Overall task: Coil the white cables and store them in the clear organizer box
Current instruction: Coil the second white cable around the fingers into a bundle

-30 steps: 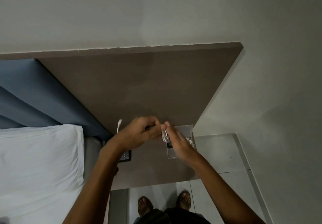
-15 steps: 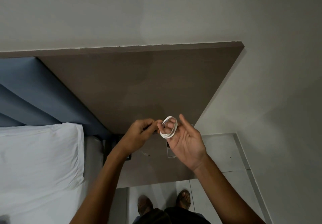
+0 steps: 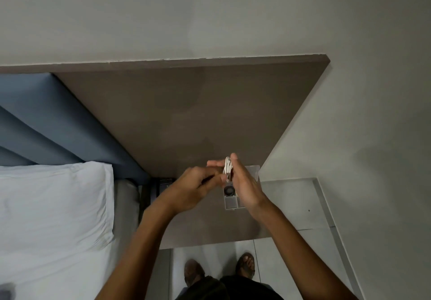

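Brown matte flat worktop (image 3: 191, 113) is filling the frame centre, carrying the storage job; it is sitting against the grey wall so everything stays within arm's reach. White pillowed bed (image 3: 51, 206) is lying at lower left, not part of the work.

Clear plastic compartmented organizer box (image 3: 253, 171) is sitting on the worktop at centre right, directly under the hands, lid apparently open, so the drop should be short. A dark round item is occupying one cell; what it is, I cannot tell.

Right hand (image 3: 245, 183) is standing edge-on above the box, fingers extended, with the small white coiled cable (image 3: 227, 168) looped around them. My read: the fingers are acting as a former to keep the loops uniform.

Left hand (image 3: 198, 186) is reaching in from the left, fingertips pinching at the coil's lower side, likely guiding or tucking the tail end, though the end itself is hidden.

Cable is in the air, touching both hands, not yet in the box. Coiling looks nearly done; risk is loops springing loose on release.
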Available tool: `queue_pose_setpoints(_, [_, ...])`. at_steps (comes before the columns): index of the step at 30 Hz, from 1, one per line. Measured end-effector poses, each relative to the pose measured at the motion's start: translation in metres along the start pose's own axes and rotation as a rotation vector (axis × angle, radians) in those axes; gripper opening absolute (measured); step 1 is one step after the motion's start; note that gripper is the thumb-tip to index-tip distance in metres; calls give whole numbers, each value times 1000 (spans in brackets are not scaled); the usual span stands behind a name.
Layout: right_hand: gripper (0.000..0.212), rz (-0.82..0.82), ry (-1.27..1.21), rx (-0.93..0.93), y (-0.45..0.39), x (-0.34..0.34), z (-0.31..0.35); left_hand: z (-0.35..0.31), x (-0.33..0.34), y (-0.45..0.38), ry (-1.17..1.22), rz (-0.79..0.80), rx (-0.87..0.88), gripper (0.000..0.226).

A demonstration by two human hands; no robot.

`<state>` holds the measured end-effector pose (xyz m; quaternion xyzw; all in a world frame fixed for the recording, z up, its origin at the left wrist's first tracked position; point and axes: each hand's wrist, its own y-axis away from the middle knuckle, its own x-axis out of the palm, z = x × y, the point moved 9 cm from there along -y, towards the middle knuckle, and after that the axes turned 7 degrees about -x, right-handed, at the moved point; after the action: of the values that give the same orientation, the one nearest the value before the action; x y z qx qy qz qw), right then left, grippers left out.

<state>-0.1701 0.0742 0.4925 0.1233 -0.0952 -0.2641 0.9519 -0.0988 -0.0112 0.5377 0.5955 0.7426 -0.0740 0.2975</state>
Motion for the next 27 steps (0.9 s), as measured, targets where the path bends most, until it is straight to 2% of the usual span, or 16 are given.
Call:
queue_pose_setpoints(3, [100,93,21,115,4,7,-9,-2,-19,-5,-34,-44,23,32])
queue_pose_setpoints(4, [99,123,17,107,5,10,-8,-3,-24,-6,-9,-57,40,32])
queue_pose_setpoints(6, [75,141,16,38,6,15,-1,-7,-28,-7,43,-87,79,30])
queue_pose_setpoints(8, [63,139,6,-15,7,22,8,-7,-30,-7,90,-123,98,25])
queue_pose_setpoints(13, [70,167,-63,-60,9,26,2,6,-24,-7,335,-147,82,30])
queue_pose_setpoints(16, [62,192,-148,-25,10,27,-3,15,-19,-6,529,-160,85,27])
queue_pose_setpoints(20, [50,212,-277,39,12,30,-7,45,-22,-2,702,-272,-21,28])
queue_pose_setpoints(24, [55,220,-332,59,13,33,-10,57,-6,1,860,-222,-144,42])
queue_pose_setpoints(27, [40,204,-381,26,15,33,-6,58,5,2,894,-219,-177,47])
